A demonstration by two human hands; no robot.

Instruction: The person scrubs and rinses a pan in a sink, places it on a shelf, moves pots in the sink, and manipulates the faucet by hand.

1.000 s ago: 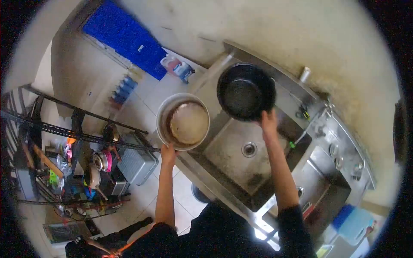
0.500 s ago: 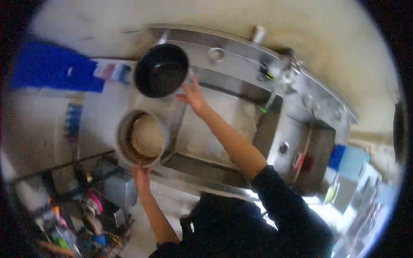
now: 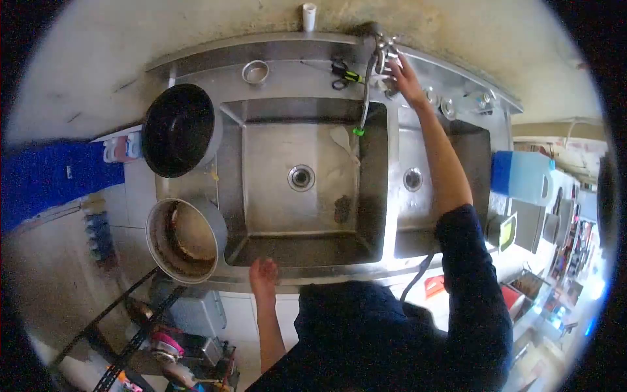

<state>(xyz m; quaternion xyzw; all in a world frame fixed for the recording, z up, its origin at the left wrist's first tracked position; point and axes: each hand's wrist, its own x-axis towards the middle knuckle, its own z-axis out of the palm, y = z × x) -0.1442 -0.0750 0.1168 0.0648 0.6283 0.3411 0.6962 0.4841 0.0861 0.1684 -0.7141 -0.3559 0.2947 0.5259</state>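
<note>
My right hand [image 3: 406, 80] reaches to the metal faucet [image 3: 385, 55] at the back of the steel sink [image 3: 297, 147]; its fingers are apart beside the tap. A green-tipped spout [image 3: 363, 104] hangs over the large basin. My left hand [image 3: 264, 274] hovers at the basin's front edge, fingers slightly blurred, holding nothing. On the counter left of the basin stand a black pot [image 3: 177, 130] at the back and a silver pot [image 3: 186, 240] with brown residue nearer the front. A pale spatula-like utensil [image 3: 341, 138] and a dark scrap [image 3: 343, 209] lie in the basin.
Behind the basin are a small round bowl [image 3: 255, 72] and black-green scissors [image 3: 346, 75]. A white pipe [image 3: 309, 17] rises at the wall. A blue jug [image 3: 522, 175] stands right of the smaller basin. A black metal rack [image 3: 124, 356] is at the lower left.
Both hands have let go of the pots, which now stand on the left counter. My right hand has moved right to the faucet. The view has turned toward the sink.
</note>
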